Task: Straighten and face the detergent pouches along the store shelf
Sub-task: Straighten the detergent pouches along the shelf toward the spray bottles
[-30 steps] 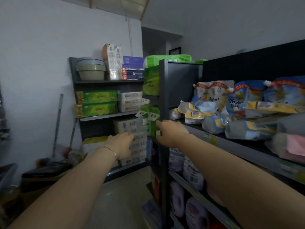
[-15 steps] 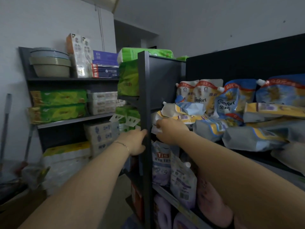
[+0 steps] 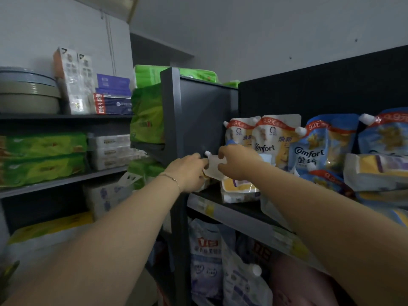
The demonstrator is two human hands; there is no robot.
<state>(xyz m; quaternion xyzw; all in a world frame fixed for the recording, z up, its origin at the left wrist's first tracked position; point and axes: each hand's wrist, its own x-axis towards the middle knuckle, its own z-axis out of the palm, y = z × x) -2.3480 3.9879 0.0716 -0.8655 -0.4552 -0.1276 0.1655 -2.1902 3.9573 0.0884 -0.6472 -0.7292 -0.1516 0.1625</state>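
1. Off the upright post point(image 3: 174, 120) and onto the pale pouch point(image 3: 215, 167) with the left hand point(image 3: 187, 171), fingers curled round its left edge.
2. Pinched on the other side by the right hand point(image 3: 237, 162), closed round the top corner (spout cap pointing up now).
3. Raised over the flat-lying pouches point(image 3: 240, 191) at the left end of the shelf point(image 3: 231, 214), just beside the post.
4. Looks like standing-up begun for this one, with plenty more slumped toward the right end.

Toward 3 o'clock of my view I read "Comfort" on the white-yellow pouch point(image 3: 278, 134), and "Comfort 金纺" on the blue pouch point(image 3: 323, 141) at its 3 o'clock. Their red bands point(image 3: 273, 123) say "9.9元"; the far blue pouch point(image 3: 390, 138) shows "9.9" too.
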